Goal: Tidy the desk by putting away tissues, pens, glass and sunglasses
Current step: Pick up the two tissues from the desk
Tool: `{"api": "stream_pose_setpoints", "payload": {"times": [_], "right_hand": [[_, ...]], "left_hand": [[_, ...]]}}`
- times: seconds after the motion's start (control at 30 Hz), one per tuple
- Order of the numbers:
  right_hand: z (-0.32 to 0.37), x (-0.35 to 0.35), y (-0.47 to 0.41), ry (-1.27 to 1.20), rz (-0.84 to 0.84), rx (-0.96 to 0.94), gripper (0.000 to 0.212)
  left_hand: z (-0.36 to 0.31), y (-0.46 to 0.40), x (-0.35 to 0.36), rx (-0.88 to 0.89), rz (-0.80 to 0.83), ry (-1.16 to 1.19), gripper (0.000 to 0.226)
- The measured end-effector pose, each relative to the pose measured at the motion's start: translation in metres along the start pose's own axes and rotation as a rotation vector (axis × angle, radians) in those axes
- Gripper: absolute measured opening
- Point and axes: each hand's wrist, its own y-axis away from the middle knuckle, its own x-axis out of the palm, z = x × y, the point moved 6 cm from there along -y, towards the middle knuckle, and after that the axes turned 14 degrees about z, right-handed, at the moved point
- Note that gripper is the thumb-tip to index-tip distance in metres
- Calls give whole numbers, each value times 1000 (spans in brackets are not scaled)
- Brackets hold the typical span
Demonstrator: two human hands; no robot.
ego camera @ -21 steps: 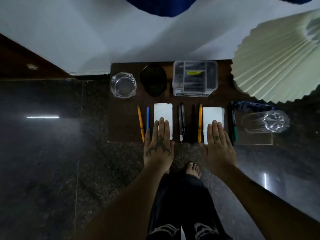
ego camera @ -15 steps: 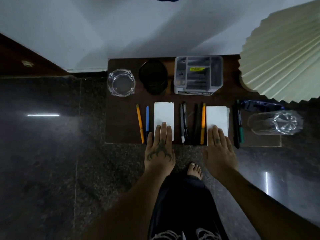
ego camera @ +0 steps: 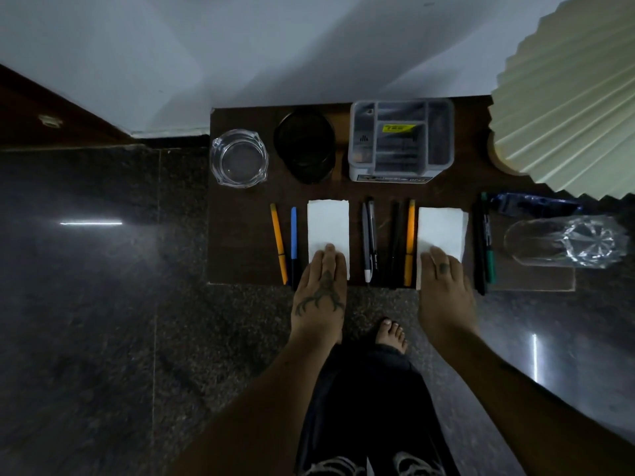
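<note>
While flat fingers overlap the desk's (ego camera: pixel 240 255) near edge, left hand (ego camera: pixel 321 293) and right hand (ego camera: pixel 445 297) press separate tissues (ego camera: pixel 328 225) — apart.

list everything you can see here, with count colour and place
tissues: 2, white, flat on the desk, one under each hand
pens: about 9, orange, blue, grey, black, green, in pairs beside the tissues
ashtray: 1, clear glass, back left of desk
round case: 1, black, back centre
organiser: 1, grey plastic, back right
sunglasses: 1, blue, right end
glass: 1, clear, on its side, right end
lampshade: 1, pale green, pleated, far right
foot: 1, bare, on the floor
left hand: fingers flat on left tissue
right hand: fingers flat on right tissue
</note>
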Motion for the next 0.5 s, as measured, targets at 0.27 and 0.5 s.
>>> {"api": "stream_pose_setpoints", "payload": {"times": [0.27, 0.5], "right_hand": [[-3, 5, 8, 53, -51, -70, 41], [-1, -29, 38, -161, -399, -37, 30]], "left_hand": [[-2, 5, -10, 49, 25, -110, 73], [2, 21, -29, -60, -195, -33, 24]]}}
